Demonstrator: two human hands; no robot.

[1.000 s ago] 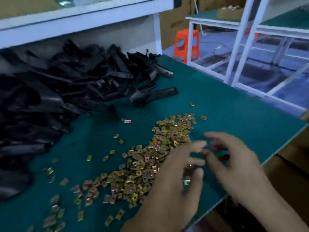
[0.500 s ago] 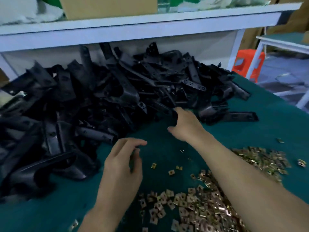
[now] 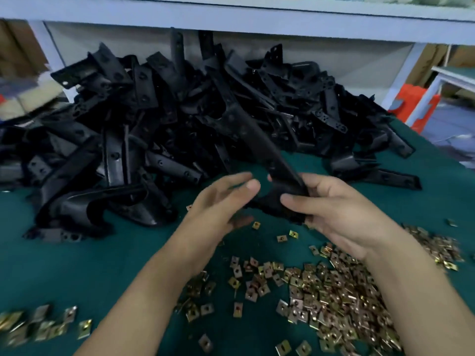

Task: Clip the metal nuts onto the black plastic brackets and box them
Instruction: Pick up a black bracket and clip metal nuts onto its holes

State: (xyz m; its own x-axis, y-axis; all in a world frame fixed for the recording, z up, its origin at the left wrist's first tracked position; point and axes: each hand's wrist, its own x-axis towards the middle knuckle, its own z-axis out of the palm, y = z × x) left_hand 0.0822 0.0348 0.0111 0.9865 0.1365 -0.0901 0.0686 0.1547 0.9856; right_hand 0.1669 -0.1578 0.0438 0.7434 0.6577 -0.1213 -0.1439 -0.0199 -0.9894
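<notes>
Raised since earlier frame: long black plastic bracket (image 3: 258, 141), near end grasped by right grip (image 3: 341, 214), long axis pointing away-left; left grip (image 3: 221, 201) released.

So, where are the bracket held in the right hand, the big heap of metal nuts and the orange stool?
held bracket (image 3: 267, 155), head view, middle of its long arm.
heap of metal nuts (image 3: 334, 291), head view, centre of the heap.
orange stool (image 3: 411, 104), head view, its visible side.
</notes>
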